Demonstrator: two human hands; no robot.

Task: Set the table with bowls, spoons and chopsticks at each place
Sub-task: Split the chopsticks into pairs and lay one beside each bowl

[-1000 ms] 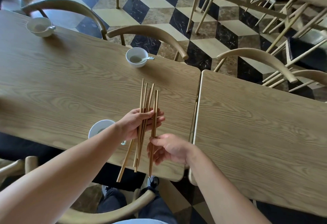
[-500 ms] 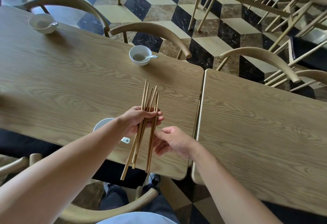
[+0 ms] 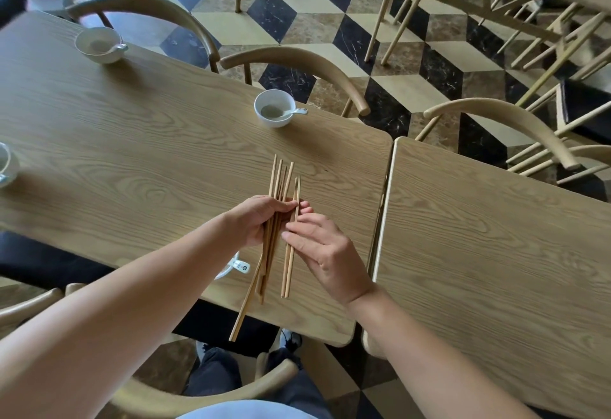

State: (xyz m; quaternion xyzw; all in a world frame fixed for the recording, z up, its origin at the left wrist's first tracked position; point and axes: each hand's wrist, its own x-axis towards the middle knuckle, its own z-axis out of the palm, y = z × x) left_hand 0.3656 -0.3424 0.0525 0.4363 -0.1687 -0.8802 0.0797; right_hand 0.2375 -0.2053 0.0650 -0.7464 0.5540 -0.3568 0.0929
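The left table is set just beside the right table. On the left table, a far-left bowl is placed with a spoon in it. A far bowl, near the right end, also has a spoon in it. A left bowl is cut by the frame edge, and a near bowl is mostly hidden under the left hand. A bundle of chopsticks is held in that hand above the table. A pair just right of it is pinched by the right hand. Chairs are ranged along the far side.
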